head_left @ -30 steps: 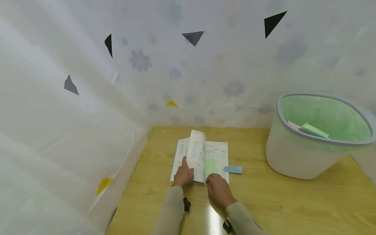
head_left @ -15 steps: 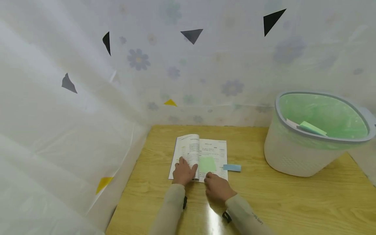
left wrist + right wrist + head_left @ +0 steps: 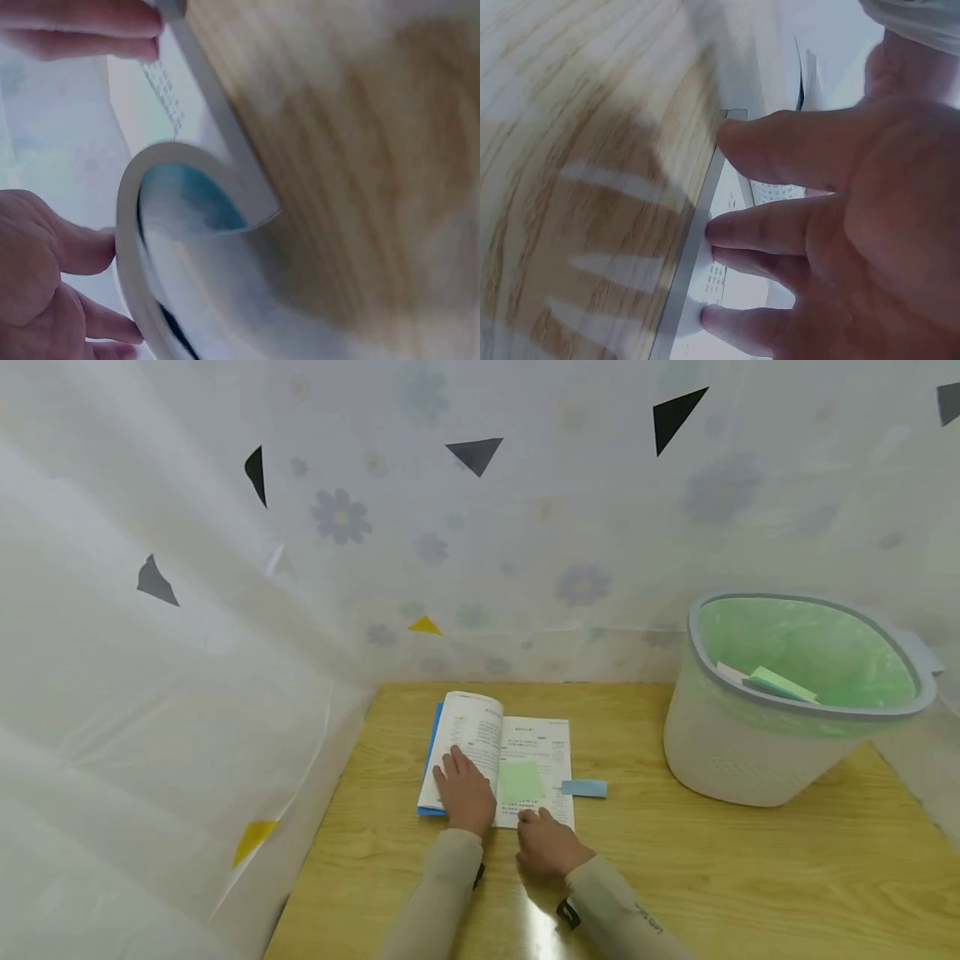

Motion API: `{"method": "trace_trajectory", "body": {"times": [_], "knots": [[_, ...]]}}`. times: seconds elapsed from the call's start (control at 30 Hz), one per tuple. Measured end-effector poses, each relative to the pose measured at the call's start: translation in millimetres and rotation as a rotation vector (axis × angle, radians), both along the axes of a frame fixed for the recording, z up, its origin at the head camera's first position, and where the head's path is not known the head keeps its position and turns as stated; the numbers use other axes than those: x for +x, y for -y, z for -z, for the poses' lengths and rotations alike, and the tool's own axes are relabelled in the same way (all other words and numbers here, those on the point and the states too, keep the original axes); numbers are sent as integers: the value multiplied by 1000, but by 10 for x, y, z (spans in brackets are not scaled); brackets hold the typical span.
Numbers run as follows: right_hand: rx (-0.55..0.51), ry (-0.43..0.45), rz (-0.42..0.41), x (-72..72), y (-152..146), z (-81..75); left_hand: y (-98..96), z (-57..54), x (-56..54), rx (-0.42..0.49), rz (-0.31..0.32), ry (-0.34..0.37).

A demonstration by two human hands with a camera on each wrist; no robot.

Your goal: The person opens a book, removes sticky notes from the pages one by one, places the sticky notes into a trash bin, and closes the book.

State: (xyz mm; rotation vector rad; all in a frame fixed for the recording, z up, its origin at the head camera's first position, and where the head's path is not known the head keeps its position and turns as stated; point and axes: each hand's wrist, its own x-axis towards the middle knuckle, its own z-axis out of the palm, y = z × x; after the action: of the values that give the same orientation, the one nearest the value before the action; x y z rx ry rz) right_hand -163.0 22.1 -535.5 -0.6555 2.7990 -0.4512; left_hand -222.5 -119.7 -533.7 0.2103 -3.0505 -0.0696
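An open book (image 3: 536,739) lies on the table, its left-hand stack of pages bulging upward over a blue cover. My left hand (image 3: 467,789) rests on those left pages with its fingers extended. In the left wrist view the book's thick left half (image 3: 131,217) arches up from the table. At the lower edge of the right page, my right hand (image 3: 551,843) touches the paper with loosely bent fingers (image 3: 757,225); nothing is held in it. A pale green sticky note (image 3: 521,781) lies on the right page. From that page's right edge sticks out a blue paper strip (image 3: 584,788).
A white bin (image 3: 738,760) with a grey rim and green liner stands on the right, some paper pieces (image 3: 783,684) inside it. Behind the wooden table (image 3: 645,877) hangs a flowered plastic sheet (image 3: 525,527), and another sheet borders the left side.
A page that stood raised near the spine has gone over to the left. The left stack now bulges and shows its blue cover. The left hand has moved farther onto the pages.
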Motion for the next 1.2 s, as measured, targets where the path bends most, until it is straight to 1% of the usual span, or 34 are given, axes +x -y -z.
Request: {"method": "trace_trajectory", "body": {"times": [0.07,0.13,0.2,0.23,0.37,0.43,0.6,0.67,0.8,0.9,1.0,1.1,1.17,1.2], "knots": [[3,17,-2,6,-9,-11,15,56,6,71,17,-11],[14,27,-1,12,-19,-19,42,103,5,172,47,-27],[28,27,7,18,-26,-20,73,121,2,227,79,-12],[33,26,10,20,-27,-18,86,123,1,232,84,6],[27,19,22,32,-24,8,116,115,14,195,64,97],[4,39,27,36,-38,23,100,129,30,176,58,122],[-59,99,7,45,-108,10,49,218,61,150,106,143],[-65,95,-3,51,-128,5,31,226,72,151,110,144],[-60,72,-4,50,-151,11,-23,195,83,142,84,120],[-70,61,-29,27,-175,17,-41,194,75,123,60,113],[-142,52,-52,-14,-220,36,-35,202,79,105,38,124],[-230,45,-24,-70,-320,58,-15,217,87,118,27,129],[-290,61,47,-108,-417,49,2,225,87,133,16,128],[-304,53,81,-133,-472,46,10,230,86,145,11,125]]}}
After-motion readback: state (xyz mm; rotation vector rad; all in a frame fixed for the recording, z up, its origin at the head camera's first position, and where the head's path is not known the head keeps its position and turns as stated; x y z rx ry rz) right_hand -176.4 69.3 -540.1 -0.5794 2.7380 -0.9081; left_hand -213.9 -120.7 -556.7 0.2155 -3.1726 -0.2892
